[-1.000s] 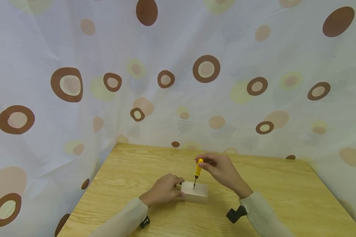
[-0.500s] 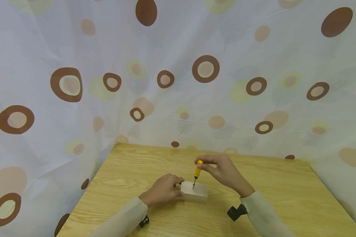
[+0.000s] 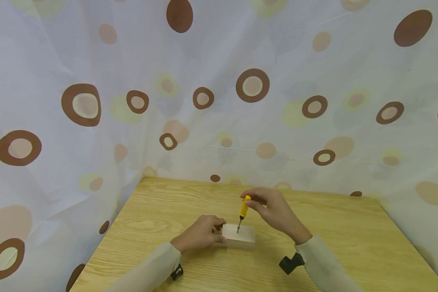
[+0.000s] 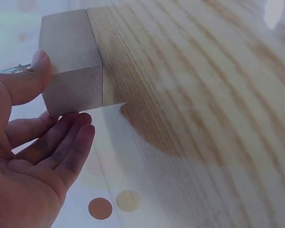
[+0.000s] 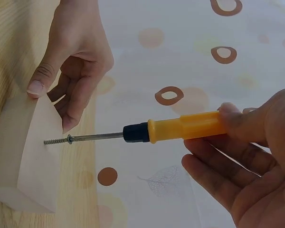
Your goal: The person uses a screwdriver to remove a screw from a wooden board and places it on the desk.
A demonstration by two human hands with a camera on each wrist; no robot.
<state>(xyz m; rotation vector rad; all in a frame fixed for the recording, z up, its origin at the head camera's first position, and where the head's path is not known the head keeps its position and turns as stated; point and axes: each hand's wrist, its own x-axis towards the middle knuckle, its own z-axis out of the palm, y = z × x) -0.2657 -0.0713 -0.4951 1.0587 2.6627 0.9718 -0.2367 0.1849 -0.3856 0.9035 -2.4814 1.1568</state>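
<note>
A pale wooden block [image 3: 245,238] lies on the table in the head view. My left hand [image 3: 200,233] holds its left end, with the thumb [image 4: 40,64] on one side and fingertips on the opposite side. From the block's upper face stands a threaded screw [image 5: 57,141], partly sunk in. The tip of a yellow-handled screwdriver [image 5: 180,127] meets the screw head. At the handle's end, my right hand [image 3: 275,211] pinches it between thumb and fingers. The screwdriver leans slightly right in the head view.
A light wood-grain table [image 3: 332,235] lies under both hands. Behind it and on both sides hangs a white sheet [image 3: 219,52] printed with brown rings and dots. A black strap mount [image 3: 291,263] sits at the right wrist.
My right hand and the screwdriver handle dipped slightly, then rose again, the fingers shifting a little on the handle. The left hand and block stay nearly still.
</note>
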